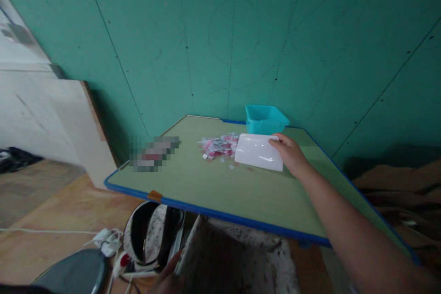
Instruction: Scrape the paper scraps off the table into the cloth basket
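My right hand (pixel 287 149) is closed on the right end of a glossy white curved plastic piece (pixel 258 150), thumb on top. The piece rests low over the table, its left edge against a pile of small pink and white paper-like bits (pixel 220 146). A few bits lie loose in front of the pile. Low in the view and blurred, my left hand (pixel 168 275) grips the left rim of a stained white bin (pixel 189 243) below the table's front edge. Most of that hand is dark or cut off by the frame.
The pale green table (pixel 206 188) has blue-taped edges and stands against a green wall. A turquoise basket (pixel 267 121) sits at its back. A pixelated item (pixel 155 154) lies at the left. On the floor are an open spotted bag (pixel 155 234), a grey stool (pixel 74 273) and cables.
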{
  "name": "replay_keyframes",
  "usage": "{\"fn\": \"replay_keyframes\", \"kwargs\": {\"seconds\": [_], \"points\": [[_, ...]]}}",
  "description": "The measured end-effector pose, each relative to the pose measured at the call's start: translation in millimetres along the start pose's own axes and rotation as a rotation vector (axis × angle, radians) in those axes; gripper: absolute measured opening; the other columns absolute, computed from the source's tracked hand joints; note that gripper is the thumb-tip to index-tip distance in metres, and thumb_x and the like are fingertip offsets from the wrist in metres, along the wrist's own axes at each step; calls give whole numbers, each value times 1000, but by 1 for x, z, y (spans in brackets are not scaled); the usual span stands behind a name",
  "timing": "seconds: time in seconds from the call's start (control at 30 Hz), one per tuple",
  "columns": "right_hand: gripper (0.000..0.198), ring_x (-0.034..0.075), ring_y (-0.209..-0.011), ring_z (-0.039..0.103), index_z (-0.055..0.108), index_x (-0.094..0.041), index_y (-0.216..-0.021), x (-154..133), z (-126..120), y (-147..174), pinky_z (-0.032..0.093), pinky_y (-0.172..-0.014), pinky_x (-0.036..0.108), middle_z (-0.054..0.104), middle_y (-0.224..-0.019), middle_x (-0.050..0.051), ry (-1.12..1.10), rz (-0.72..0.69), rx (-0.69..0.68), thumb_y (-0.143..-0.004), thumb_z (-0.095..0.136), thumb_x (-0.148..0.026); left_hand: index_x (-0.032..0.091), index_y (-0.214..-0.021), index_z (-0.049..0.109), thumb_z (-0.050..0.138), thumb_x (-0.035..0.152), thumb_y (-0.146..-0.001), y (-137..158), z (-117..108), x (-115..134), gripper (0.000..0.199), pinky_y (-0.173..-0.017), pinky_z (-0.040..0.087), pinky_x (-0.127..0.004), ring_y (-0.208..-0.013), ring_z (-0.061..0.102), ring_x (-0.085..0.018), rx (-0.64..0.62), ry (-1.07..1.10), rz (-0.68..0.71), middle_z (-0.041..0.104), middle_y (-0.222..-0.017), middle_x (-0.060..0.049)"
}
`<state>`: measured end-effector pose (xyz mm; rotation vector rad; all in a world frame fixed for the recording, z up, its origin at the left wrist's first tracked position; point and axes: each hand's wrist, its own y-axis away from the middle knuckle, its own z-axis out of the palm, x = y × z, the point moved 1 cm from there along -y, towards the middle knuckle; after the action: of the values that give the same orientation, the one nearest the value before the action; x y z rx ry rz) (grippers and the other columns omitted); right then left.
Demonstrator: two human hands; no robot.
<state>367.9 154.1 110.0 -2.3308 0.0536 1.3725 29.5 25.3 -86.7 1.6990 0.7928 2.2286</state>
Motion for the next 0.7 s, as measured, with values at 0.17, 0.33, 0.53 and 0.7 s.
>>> {"fn": "replay_keyframes", "kwargs": {"seconds": [0.17, 0.33, 0.53, 0.7], "points": [[20, 13, -55, 44, 52, -19, -71, 2, -6, -1, 29, -49, 25, 48, -58, -3, -28, 12, 51, -68, 47, -38, 27, -59, 68, 50, 13, -36, 3, 6, 0, 33, -43, 25, -22, -34, 39, -9, -17, -17, 26, 45, -24, 13], [19, 13, -54, 43, 52, -19, -69, -1, -8, 0, 28, -49, 25, 46, -57, -3, -53, 23, 66, -67, 47, -37, 26, -57, 65, 49, 13, -36, 3, 4, 1, 29, -42, 19, -22, -30, 34, -8, -20, -40, 8, 50, -25, 12], [16, 12, -54, 43, 51, -20, -67, 0, -11, -2, 28, -47, 24, 46, -57, -3, -43, 71, 113, -65, 48, -35, 25, -52, 61, 51, 12, -37, 4, 5, 1, 22, -42, 23, -24, -31, 37, -10, -65, -58, -7, 54, -28, 11], [14, 12, -51, 42, 50, -20, -64, 8, -26, -8, 26, -46, 25, 45, -54, -3, -51, 111, 153, -64, 48, -33, 27, -57, 63, 57, 14, -37, 3, 3, 3, 24, -43, 30, -25, -36, 43, -11, -116, -79, 16, 63, -41, 9]]}}
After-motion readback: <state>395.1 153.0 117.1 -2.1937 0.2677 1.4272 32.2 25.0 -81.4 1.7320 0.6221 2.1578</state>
